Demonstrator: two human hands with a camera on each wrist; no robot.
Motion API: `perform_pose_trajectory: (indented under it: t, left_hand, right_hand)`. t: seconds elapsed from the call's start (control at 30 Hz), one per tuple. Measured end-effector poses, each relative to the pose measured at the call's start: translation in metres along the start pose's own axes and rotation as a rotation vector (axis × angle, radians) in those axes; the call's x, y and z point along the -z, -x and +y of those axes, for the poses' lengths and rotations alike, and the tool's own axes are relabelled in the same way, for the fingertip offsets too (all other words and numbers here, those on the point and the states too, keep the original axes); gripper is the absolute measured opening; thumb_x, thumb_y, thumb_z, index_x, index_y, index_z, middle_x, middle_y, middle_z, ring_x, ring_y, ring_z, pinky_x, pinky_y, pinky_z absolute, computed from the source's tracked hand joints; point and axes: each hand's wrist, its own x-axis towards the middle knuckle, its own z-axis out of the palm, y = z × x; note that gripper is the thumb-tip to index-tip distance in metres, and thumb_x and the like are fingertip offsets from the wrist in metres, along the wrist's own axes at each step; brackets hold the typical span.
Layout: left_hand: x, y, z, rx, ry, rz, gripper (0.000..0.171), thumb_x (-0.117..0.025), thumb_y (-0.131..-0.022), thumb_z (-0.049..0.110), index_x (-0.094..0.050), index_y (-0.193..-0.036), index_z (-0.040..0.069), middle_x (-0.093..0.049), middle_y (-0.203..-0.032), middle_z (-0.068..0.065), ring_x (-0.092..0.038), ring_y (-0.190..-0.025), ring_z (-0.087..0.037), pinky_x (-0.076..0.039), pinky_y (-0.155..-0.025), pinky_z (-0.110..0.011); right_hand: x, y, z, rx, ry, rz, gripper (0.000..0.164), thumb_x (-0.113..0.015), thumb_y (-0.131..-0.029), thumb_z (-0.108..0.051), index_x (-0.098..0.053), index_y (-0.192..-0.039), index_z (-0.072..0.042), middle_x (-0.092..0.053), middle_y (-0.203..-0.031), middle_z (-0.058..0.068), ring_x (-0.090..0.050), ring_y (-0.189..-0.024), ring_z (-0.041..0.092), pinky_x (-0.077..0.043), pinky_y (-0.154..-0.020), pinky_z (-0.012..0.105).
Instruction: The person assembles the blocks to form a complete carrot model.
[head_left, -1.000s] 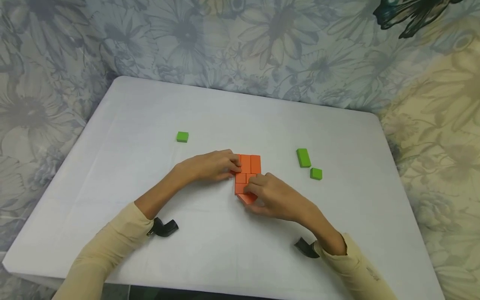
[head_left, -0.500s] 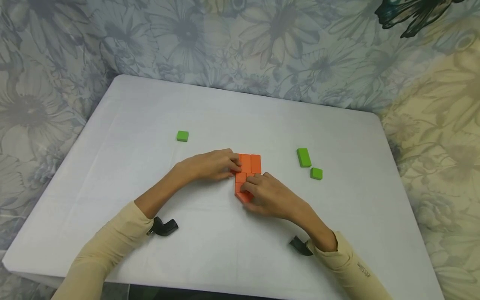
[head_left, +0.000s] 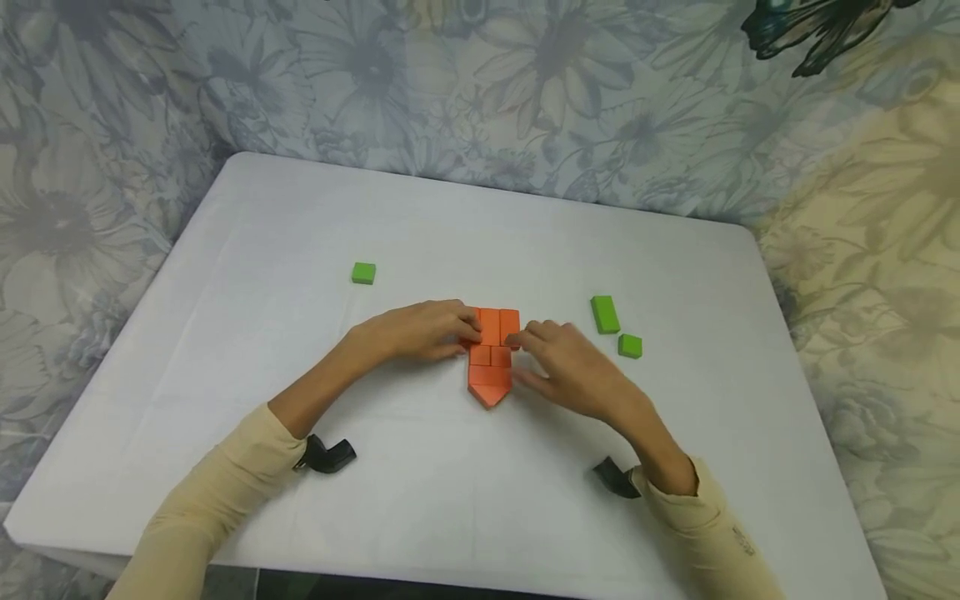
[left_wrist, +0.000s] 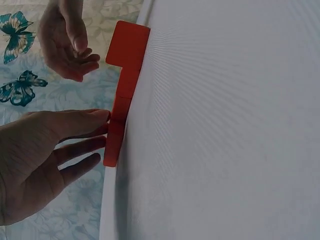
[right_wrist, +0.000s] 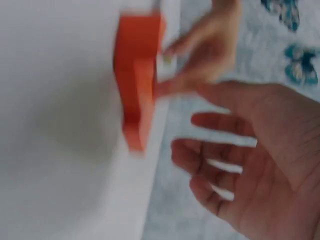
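Note:
Several orange blocks [head_left: 490,375] lie flush together on the white table, the near end narrowing to a point towards the person. My left hand [head_left: 420,329] rests its fingertips on the upper left side of this group, covering part of it. In the left wrist view its thumb and extended fingers [left_wrist: 82,150] touch the orange side. My right hand [head_left: 577,371] is at the group's right side, its index fingertip overlapping the upper right block in the head view. The right wrist view, blurred, shows its fingers loosely curved with nothing between them.
A small green block [head_left: 363,273] lies at the far left. A longer green block [head_left: 605,314] and another small green one [head_left: 631,346] lie to the right. Flower-patterned walls border the white table [head_left: 300,233]. Black wrist pieces [head_left: 330,456] stick out from both sleeves.
My right hand has slid a tilted orange piece flush to form the pointed near end, then let go and moved up and right. My left hand stays in place.

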Motion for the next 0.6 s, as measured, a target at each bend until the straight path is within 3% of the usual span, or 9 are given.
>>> perform_pose_trajectory:
  t: [0.17, 0.27, 0.33, 0.43, 0.6]
  left_hand:
    - [0.001, 0.002, 0.002, -0.025, -0.027, 0.006, 0.026, -0.069, -0.1, 0.012, -0.075, -0.125, 0.009, -0.066, -0.133, -0.008, -0.058, -0.133, -0.024, -0.05, -0.115, -0.037]
    - [0.0, 0.0, 0.002, -0.047, -0.045, -0.001, 0.026, -0.068, -0.101, 0.012, -0.075, -0.125, 0.009, -0.065, -0.135, -0.009, -0.056, -0.135, -0.025, -0.048, -0.116, -0.038]
    - [-0.001, -0.001, 0.002, -0.054, -0.047, -0.012, 0.027, -0.068, -0.101, 0.012, -0.075, -0.127, 0.008, -0.065, -0.135, -0.009, -0.056, -0.135, -0.026, -0.047, -0.118, -0.038]
    - [-0.001, -0.002, 0.002, -0.063, -0.057, -0.023, 0.027, -0.068, -0.101, 0.01, -0.075, -0.127, 0.007, -0.066, -0.133, -0.01, -0.057, -0.133, -0.027, -0.047, -0.118, -0.038]
    - [-0.001, -0.002, 0.002, -0.064, -0.056, -0.014, 0.027, -0.069, -0.1, 0.01, -0.076, -0.125, 0.006, -0.068, -0.131, -0.011, -0.059, -0.131, -0.027, -0.048, -0.117, -0.039]
  right_hand:
    - [0.008, 0.007, 0.046, -0.218, 0.209, 0.1, 0.036, -0.076, -0.096, -0.017, -0.067, -0.125, 0.003, -0.07, -0.102, 0.022, -0.065, -0.086, 0.039, -0.054, -0.077, 0.05]
    - [0.008, 0.014, 0.071, -0.34, 0.267, 0.022, 0.033, -0.072, -0.098, -0.014, -0.061, -0.123, 0.005, -0.063, -0.093, 0.025, -0.055, -0.074, 0.039, -0.046, -0.069, 0.048]
    - [0.006, 0.017, 0.082, -0.376, 0.259, -0.037, 0.034, -0.07, -0.099, -0.013, -0.056, -0.125, 0.005, -0.06, -0.092, 0.026, -0.051, -0.072, 0.036, -0.043, -0.068, 0.046]
    - [0.004, 0.016, 0.091, -0.361, 0.217, -0.059, 0.037, -0.069, -0.098, -0.007, -0.054, -0.13, 0.002, -0.062, -0.097, 0.027, -0.057, -0.075, 0.038, -0.046, -0.07, 0.048]
    - [0.004, 0.001, 0.093, -0.239, 0.128, 0.056, 0.043, -0.071, -0.091, 0.006, -0.06, -0.132, 0.003, -0.068, -0.11, 0.028, -0.068, -0.09, 0.045, -0.056, -0.078, 0.056]
